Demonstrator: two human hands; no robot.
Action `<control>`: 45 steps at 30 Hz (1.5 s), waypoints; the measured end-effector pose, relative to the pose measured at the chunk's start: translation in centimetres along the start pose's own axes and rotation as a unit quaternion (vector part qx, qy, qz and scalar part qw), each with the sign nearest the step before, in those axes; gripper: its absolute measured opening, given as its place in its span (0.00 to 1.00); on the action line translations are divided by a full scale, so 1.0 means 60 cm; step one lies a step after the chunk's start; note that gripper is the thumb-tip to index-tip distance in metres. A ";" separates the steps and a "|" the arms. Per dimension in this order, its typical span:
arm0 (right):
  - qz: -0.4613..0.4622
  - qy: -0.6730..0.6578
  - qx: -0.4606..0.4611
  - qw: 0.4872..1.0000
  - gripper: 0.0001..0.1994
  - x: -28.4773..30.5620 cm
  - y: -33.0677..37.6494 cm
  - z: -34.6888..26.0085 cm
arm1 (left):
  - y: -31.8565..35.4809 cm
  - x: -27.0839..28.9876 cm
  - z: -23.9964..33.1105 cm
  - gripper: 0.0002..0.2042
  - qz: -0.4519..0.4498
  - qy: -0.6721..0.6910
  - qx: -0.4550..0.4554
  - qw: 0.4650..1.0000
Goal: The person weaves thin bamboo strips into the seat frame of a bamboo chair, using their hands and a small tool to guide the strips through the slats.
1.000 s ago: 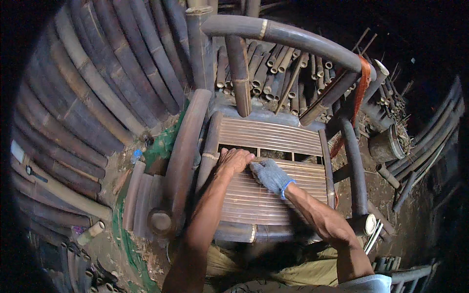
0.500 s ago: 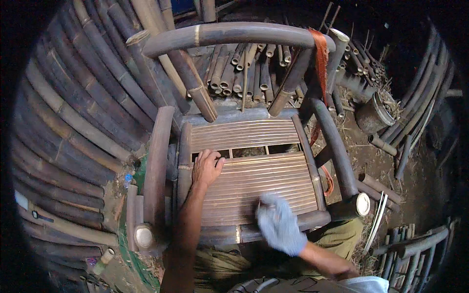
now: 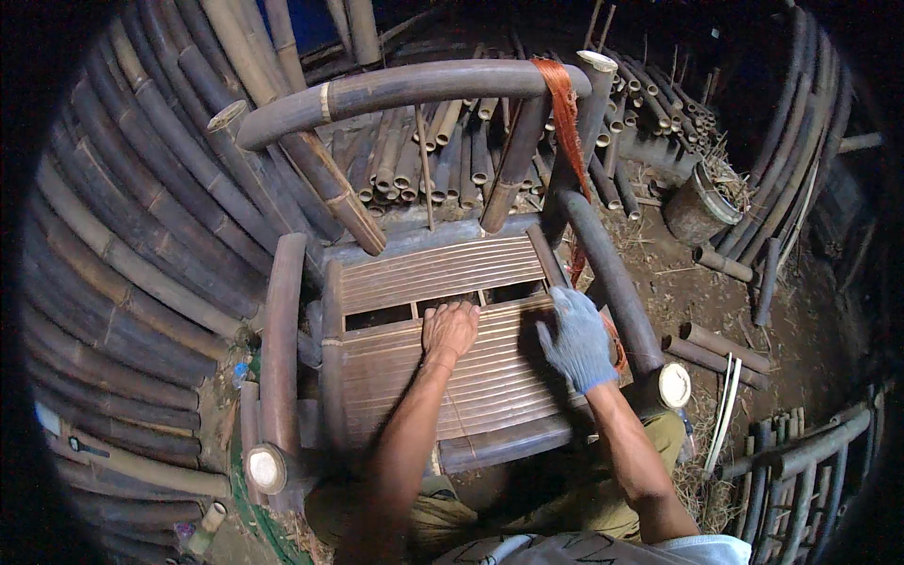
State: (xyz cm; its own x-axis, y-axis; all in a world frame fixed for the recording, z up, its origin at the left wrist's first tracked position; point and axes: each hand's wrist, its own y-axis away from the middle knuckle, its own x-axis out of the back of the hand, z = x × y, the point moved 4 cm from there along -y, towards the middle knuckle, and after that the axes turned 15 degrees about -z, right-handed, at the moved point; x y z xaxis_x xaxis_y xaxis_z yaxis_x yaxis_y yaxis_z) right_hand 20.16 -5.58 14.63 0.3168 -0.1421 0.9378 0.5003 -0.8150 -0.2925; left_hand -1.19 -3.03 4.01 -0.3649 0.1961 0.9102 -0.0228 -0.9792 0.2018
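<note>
A bamboo chair stands before me, its seat made of thin bamboo slats (image 3: 405, 381) laid side to side. An open gap (image 3: 379, 316) divides the rear slats (image 3: 443, 268) from the front ones, and short crosspieces show inside it. My bare left hand (image 3: 450, 331) has its fingers curled over the slat edge along the middle of this gap. At the right end of the slats, my right hand (image 3: 578, 339) in a grey-blue glove lies beside the side rail (image 3: 548, 256), fingers extended and thumb apart. Its fingertips touch the seat near the rail.
Curved armrests (image 3: 614, 282) flank the seat, and a thick top rail (image 3: 414, 87) with an orange strip (image 3: 563, 113) rises behind it. Dark bamboo poles (image 3: 151, 217) lean at left. Cut bamboo pieces (image 3: 461, 160), a bucket (image 3: 702, 207) and a bamboo frame (image 3: 800, 461) surround the chair.
My left hand has shifted rightward along the gap from its left end to the middle. My gloved hand has moved from the seat's front up to the right rail. The view has turned slightly.
</note>
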 end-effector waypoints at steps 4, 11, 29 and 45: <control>-0.101 -0.011 0.031 0.994 0.18 -0.107 -0.080 0.018 | 0.007 0.008 0.002 0.19 0.017 0.009 -0.012 1.000; -0.114 0.033 -0.048 0.992 0.19 -0.179 -0.121 0.024 | 0.000 0.012 0.003 0.20 0.015 0.012 -0.019 1.000; -0.007 -0.033 -0.019 0.999 0.14 -0.139 -0.111 0.010 | 0.017 0.016 0.002 0.27 0.176 -0.074 -0.006 0.982; 0.027 -0.031 -0.049 0.998 0.19 -0.168 -0.119 0.032 | -0.056 0.010 -0.030 0.23 -0.100 0.034 -0.007 0.994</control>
State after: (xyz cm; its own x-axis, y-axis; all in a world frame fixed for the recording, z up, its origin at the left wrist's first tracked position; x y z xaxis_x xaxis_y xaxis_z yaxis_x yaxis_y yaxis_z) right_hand 14.93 2.74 6.88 0.3922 -0.1541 0.9069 0.4005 -0.8589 -0.3192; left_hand -3.01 0.30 3.20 -0.4145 0.3836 0.8252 -0.1148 -0.9216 0.3707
